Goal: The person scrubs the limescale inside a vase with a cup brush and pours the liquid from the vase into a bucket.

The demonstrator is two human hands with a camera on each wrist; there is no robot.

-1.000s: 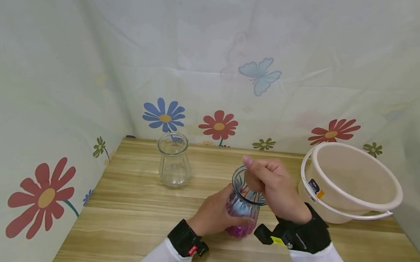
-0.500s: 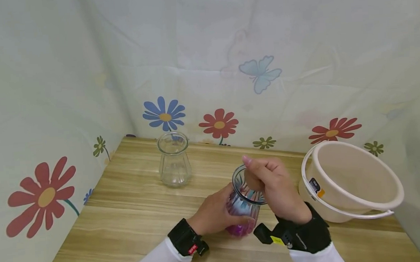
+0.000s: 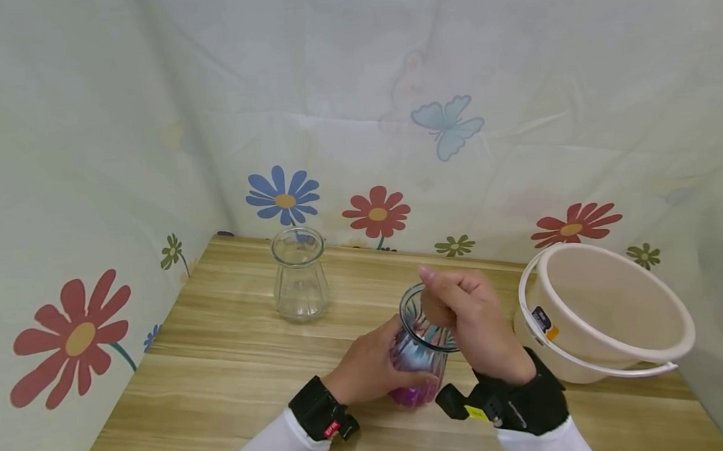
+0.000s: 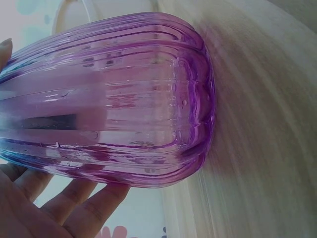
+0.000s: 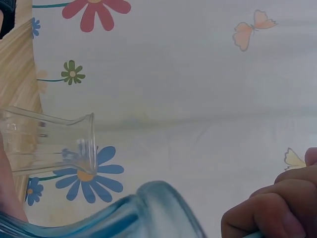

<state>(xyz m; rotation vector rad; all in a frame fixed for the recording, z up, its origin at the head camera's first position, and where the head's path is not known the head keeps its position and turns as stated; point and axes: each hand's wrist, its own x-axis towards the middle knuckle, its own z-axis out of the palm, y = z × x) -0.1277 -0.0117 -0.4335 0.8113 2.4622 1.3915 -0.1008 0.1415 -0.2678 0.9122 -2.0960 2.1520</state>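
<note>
My left hand [image 3: 370, 366] grips a ribbed glass vase [image 4: 148, 99], pink-purple low down and blue toward its flared rim. The vase stands tilted over the wooden table, mouth toward the right hand. Right over that mouth my right hand [image 3: 471, 318] is curled in a fist, thumb uppermost. A sliver of a thin teal handle [image 5: 255, 234] shows under its fingers; I cannot tell its kind. Through the glass in the left wrist view a pale block with a dark strip [image 4: 49, 122] is visible inside the vase. A clear glass vase [image 3: 302, 288] stands upright farther back on the left.
A beige bucket [image 3: 576, 364] with a white handle stands on the right, close beside the right forearm. The wood-grain table [image 3: 222, 366] ends at a flowered curtain [image 3: 358, 145] behind and at both sides. Black camera straps circle both wrists.
Both hands and the tinted vase stay almost exactly where they were. The head view has shifted very slightly; nothing is taken up or let go.
</note>
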